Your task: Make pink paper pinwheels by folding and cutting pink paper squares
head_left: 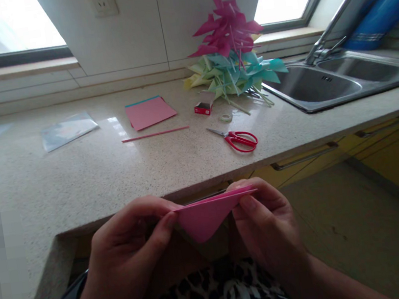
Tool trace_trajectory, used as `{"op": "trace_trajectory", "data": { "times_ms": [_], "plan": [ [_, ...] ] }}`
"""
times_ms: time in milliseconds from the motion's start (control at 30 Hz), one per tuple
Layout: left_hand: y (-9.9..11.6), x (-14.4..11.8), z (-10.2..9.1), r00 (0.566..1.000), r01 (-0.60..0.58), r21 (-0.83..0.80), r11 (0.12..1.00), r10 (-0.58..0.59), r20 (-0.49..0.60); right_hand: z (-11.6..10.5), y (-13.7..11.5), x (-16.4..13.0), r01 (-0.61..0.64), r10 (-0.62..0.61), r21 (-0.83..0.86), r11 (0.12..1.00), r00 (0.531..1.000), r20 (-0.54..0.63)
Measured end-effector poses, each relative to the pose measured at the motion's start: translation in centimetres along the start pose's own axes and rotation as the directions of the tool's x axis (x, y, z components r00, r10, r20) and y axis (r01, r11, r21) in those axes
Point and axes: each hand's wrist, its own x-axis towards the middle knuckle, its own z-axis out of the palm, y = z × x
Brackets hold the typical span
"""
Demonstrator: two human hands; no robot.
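Note:
A pink sheet of paper [203,218], folded into a triangle, is held in front of the counter's edge with its point down. My left hand [124,249] pinches its left corner between thumb and forefinger. At the right corner my right hand [266,219] grips it, thumb on the near side and fingers behind. The layers part slightly along the top edge. On the counter beyond lie red-handled scissors [240,139], partly open, a thin pink stick [155,134] and a stack of pink paper [150,113] with a blue edge showing.
Pink, pale green and blue paper pinwheels [232,41] are heaped at the back wall. Near them are a small red box [202,109] and a tape roll [225,117]. A clear plastic packet [69,131] lies left. A steel sink [318,84] with a faucet [342,3] is right.

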Motion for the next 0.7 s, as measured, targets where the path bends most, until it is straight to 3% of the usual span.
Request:
{"op": "trace_trajectory", "data": {
  "times_ms": [367,567,700],
  "plan": [
    [-0.24,-0.25,-0.17,1.0,0.013,0.051,0.999,-0.013,-0.003,-0.12,-0.59,0.0,0.043,-0.043,-0.025,0.999,0.999,-0.011],
    [-0.01,-0.08,0.14,0.995,0.094,-0.002,0.996,-0.094,-0.015,-0.03,-0.54,0.15,0.024,-0.025,-0.036,0.999,0.999,-0.045],
    [-0.15,0.13,0.23,0.979,0.2,-0.074,0.977,-0.196,0.06,-0.01,-0.23,0.25,0.004,-0.012,-0.086,0.996,0.996,-0.093]
  ]
}}
